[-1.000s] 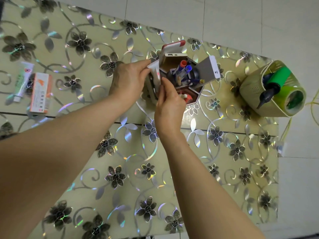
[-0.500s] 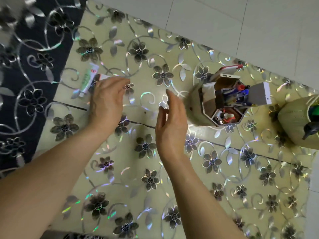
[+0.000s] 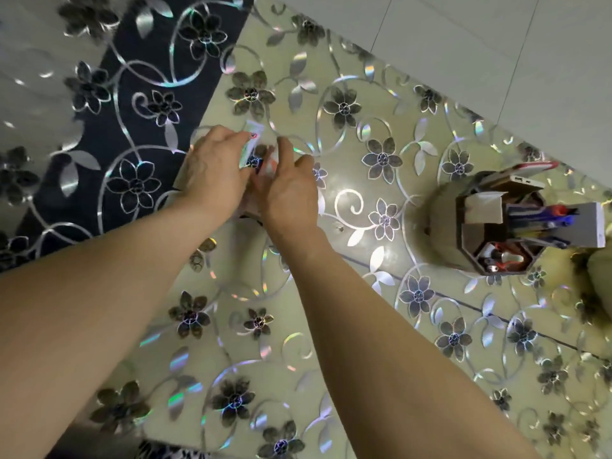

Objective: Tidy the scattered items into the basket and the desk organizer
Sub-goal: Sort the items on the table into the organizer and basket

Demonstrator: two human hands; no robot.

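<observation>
The desk organizer (image 3: 503, 226), standing on the worktop (image 3: 364, 326) at the right, is seen already filled with pens and cards; the basket is barely visible at the right frame edge. A white tube (image 3: 249, 145) and a small box, mostly hidden, remain to be cleared. The tube is touched by the curled fingers of the left hand (image 3: 215, 170); the right hand (image 3: 291, 190) is held loosely curled beside it, and a firm grip cannot be confirmed. Open room is left between hands and organizer; the worktop's far edge lies near.

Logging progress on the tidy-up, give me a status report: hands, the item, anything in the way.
Left hand on the small tube, grip unclear. Right hand open beside it, over the box, mostly hidden. Desk organizer off right; path looks clear.
</observation>
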